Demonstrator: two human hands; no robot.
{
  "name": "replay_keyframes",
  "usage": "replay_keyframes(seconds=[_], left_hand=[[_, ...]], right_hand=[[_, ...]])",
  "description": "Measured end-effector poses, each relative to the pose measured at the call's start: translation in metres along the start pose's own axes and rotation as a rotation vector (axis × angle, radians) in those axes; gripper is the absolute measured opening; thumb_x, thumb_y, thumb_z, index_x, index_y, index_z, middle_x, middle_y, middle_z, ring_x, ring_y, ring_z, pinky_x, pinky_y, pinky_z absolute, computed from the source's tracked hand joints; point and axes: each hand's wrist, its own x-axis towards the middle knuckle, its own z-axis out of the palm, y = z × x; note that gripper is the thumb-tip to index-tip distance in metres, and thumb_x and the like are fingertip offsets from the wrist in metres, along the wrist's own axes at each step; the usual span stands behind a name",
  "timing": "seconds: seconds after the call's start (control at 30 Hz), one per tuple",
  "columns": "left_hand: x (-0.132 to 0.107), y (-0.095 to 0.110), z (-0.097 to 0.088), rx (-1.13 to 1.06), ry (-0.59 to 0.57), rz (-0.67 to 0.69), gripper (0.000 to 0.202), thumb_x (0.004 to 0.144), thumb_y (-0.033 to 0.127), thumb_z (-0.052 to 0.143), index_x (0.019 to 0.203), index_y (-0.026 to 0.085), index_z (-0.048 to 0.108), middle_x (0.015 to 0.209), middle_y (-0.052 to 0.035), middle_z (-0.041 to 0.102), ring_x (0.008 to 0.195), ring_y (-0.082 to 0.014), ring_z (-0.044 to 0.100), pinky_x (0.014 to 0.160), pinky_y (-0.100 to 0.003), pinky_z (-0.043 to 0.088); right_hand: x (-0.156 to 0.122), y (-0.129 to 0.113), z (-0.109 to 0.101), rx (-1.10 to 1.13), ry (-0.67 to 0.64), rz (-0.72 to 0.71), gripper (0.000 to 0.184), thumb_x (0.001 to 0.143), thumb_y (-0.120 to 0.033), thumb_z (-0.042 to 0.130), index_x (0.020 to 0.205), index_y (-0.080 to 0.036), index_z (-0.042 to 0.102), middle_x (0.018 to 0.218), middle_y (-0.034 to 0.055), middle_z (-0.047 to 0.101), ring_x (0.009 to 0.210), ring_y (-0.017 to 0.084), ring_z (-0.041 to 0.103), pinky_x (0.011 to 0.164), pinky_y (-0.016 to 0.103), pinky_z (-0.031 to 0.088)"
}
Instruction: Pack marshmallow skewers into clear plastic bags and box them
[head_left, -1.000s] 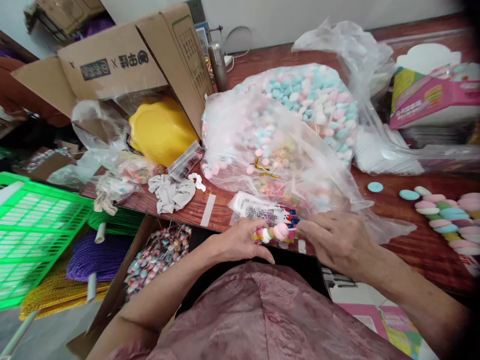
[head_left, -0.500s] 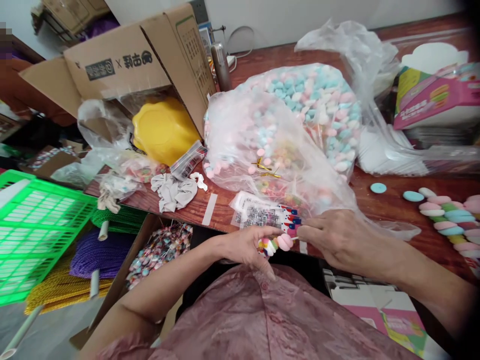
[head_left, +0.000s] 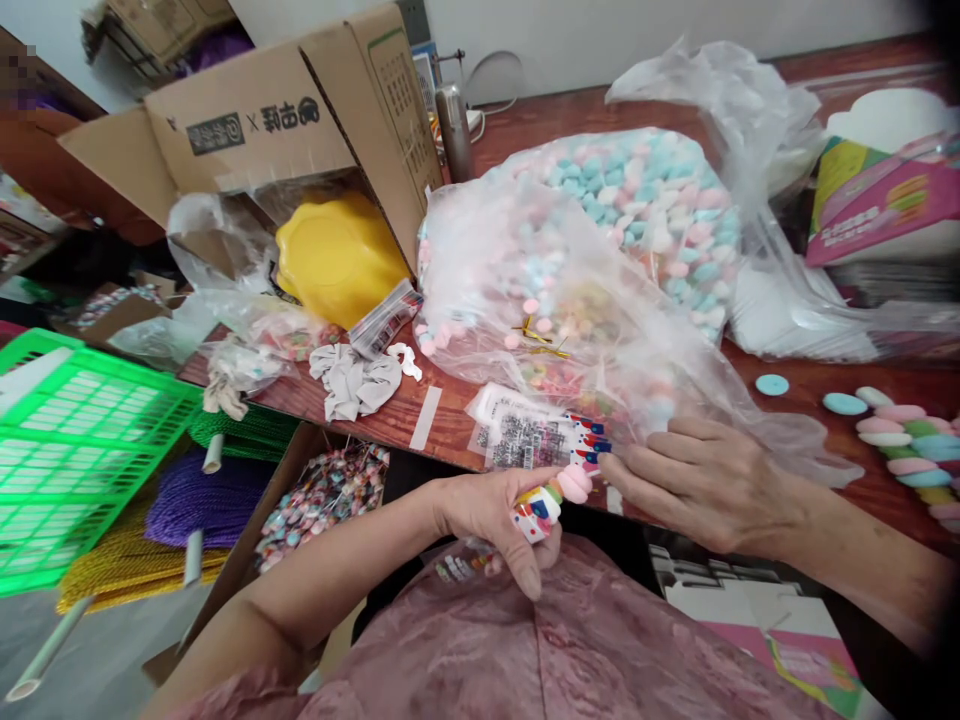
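Right at the table edge, the left hand is clenched around a candy stack of pastel discs, whose pink end pokes out toward the right hand. That hand's fingers lie stretched, tips just beside the pink end; its thumb is hidden, so I cannot tell whether it pinches anything. Printed packets sit just behind on the table, under a big clear bag of discs, with a yellow bowl further left
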Motion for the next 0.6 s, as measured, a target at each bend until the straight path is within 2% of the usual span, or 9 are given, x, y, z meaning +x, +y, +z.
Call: replay_keyframes(seconds=[0.03, 0.1, 0.17, 0.23, 0.27, 0.33, 0.43, 0.5, 0.6], left_hand=[[0.001, -0.001, 0.000, 0.023, 0.011, 0.005, 0.095, 0.048, 0.026, 0.093, 0.128, 0.027, 0.041, 0.061, 0.0106, 0.059, 0.039, -0.0084, 0.049, 0.040, -0.019, 0.041], [0.005, -0.002, 0.001, 0.153, 0.086, 0.043, 0.091, 0.053, 0.027, 0.091, 0.130, 0.026, 0.043, 0.065, 0.0096, 0.058, 0.047, -0.0086, 0.052, 0.049, -0.022, 0.046], [0.010, -0.002, 0.001, 0.337, 0.215, 0.131, 0.081, 0.051, 0.026, 0.091, 0.122, 0.024, 0.053, 0.078, 0.0062, 0.061, 0.067, -0.0116, 0.059, 0.070, -0.027, 0.051], [0.016, -0.003, 0.003, 0.467, 0.304, 0.195, 0.067, 0.048, 0.024, 0.091, 0.107, 0.021, 0.061, 0.089, 0.0041, 0.061, 0.089, -0.0158, 0.059, 0.088, -0.030, 0.047], [0.018, -0.003, 0.003, 0.491, 0.320, 0.200, 0.059, 0.047, 0.023, 0.091, 0.098, 0.019, 0.063, 0.090, 0.0038, 0.060, 0.093, -0.0171, 0.058, 0.091, -0.031, 0.046], [0.021, -0.004, 0.005, 0.476, 0.341, 0.175, 0.047, 0.046, 0.023, 0.091, 0.083, 0.016, 0.062, 0.081, 0.0045, 0.057, 0.087, -0.0166, 0.056, 0.088, -0.031, 0.046], [0.024, -0.003, 0.008, 0.385, 0.403, 0.171, 0.041, 0.047, 0.021, 0.090, 0.073, 0.015, 0.059, 0.069, 0.0057, 0.053, 0.077, -0.0141, 0.054, 0.081, -0.029, 0.047], [0.026, -0.004, 0.009, 0.337, 0.427, 0.209, 0.041, 0.050, 0.022, 0.090, 0.079, 0.014, 0.063, 0.073, 0.0040, 0.057, 0.078, -0.0143, 0.055, 0.080, -0.029, 0.048], [0.027, -0.007, 0.007, 0.334, 0.483, 0.333, 0.066, 0.052, 0.023, 0.089, 0.113, 0.017, 0.064, 0.100, -0.0020, 0.064, 0.096, -0.0184, 0.059, 0.092, -0.033, 0.046]], right_hand=[[0.000, -0.002, -0.001, 0.021, 0.011, 0.008, 0.014, 0.096, -0.016, 0.046, 0.103, -0.013, 0.058, 0.074, 0.0023, 0.063, 0.062, 0.012, 0.053, 0.059, 0.031, 0.036], [0.001, -0.005, -0.004, 0.059, 0.027, 0.016, 0.016, 0.094, -0.014, 0.047, 0.105, -0.011, 0.059, 0.077, 0.0041, 0.064, 0.064, 0.013, 0.053, 0.059, 0.031, 0.037], [0.003, -0.008, -0.008, 0.065, 0.034, 0.000, 0.020, 0.094, -0.013, 0.044, 0.106, -0.009, 0.060, 0.081, 0.0065, 0.066, 0.068, 0.014, 0.055, 0.060, 0.032, 0.038], [0.006, -0.008, -0.013, 0.051, 0.029, -0.031, 0.023, 0.095, -0.012, 0.040, 0.106, -0.008, 0.061, 0.084, 0.0080, 0.067, 0.071, 0.015, 0.056, 0.061, 0.033, 0.039], [0.008, -0.007, -0.014, 0.044, 0.030, -0.044, 0.024, 0.096, -0.012, 0.039, 0.105, -0.009, 0.061, 0.085, 0.0079, 0.067, 0.072, 0.015, 0.056, 0.062, 0.033, 0.039], [0.010, -0.003, -0.016, 0.033, 0.023, -0.053, 0.023, 0.096, -0.012, 0.040, 0.103, -0.012, 0.061, 0.085, 0.0068, 0.067, 0.071, 0.015, 0.055, 0.062, 0.033, 0.039], [0.013, 0.001, -0.012, 0.012, 0.015, -0.030, 0.017, 0.094, -0.013, 0.045, 0.103, -0.013, 0.059, 0.081, 0.0048, 0.066, 0.066, 0.014, 0.052, 0.060, 0.032, 0.036], [0.013, -0.001, -0.007, 0.038, -0.008, 0.025, 0.015, 0.094, -0.013, 0.045, 0.100, -0.013, 0.058, 0.077, 0.0033, 0.063, 0.065, 0.014, 0.051, 0.060, 0.032, 0.034], [0.010, -0.006, -0.001, 0.169, -0.160, 0.170, 0.019, 0.092, -0.007, 0.039, 0.089, -0.016, 0.056, 0.071, 0.0006, 0.058, 0.061, 0.013, 0.049, 0.058, 0.031, 0.031]])
